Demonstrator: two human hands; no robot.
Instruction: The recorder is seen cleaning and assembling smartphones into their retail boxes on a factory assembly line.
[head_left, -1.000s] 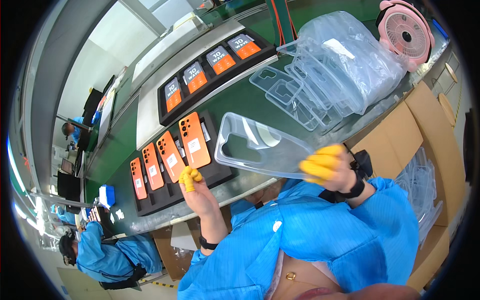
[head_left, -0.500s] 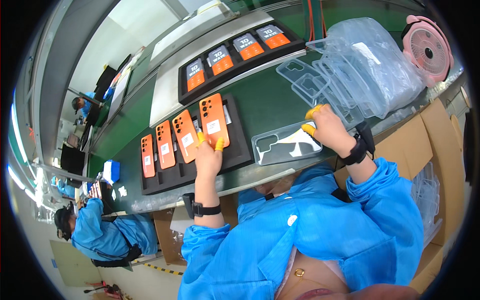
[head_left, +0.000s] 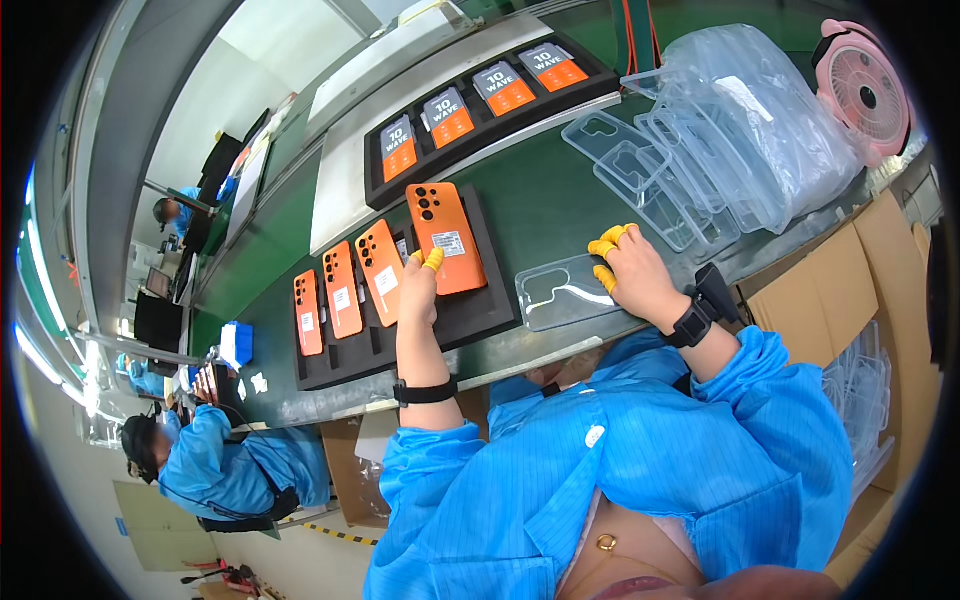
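My left hand [head_left: 419, 288], with yellow finger cots, pinches the left edge of the rightmost orange phone [head_left: 440, 212]. That phone rests back up at the right end of a black foam tray [head_left: 500, 312], a white label on its back. Three more orange phones stand in a row to its left, the nearest of them the labelled phone [head_left: 375, 255]. My right hand [head_left: 638, 275], also in yellow finger cots, closes on the right end of a clear phone case [head_left: 545, 300]. The case is near the table's front edge; the fingers partly cover it.
A second black tray [head_left: 376, 188] at the back holds several grey-and-orange packs. Clear cases [head_left: 640, 180] lie piled at the right beside a plastic bag [head_left: 760, 120] and a pink fan [head_left: 868, 95]. Cardboard boxes [head_left: 815, 280] stand below the edge. Another person [head_left: 240, 455] sits at the left.
My left fingers have drawn together and moved up along the phone's left edge. My right fingers have come closer together over the case's right end. The view has shifted slightly.
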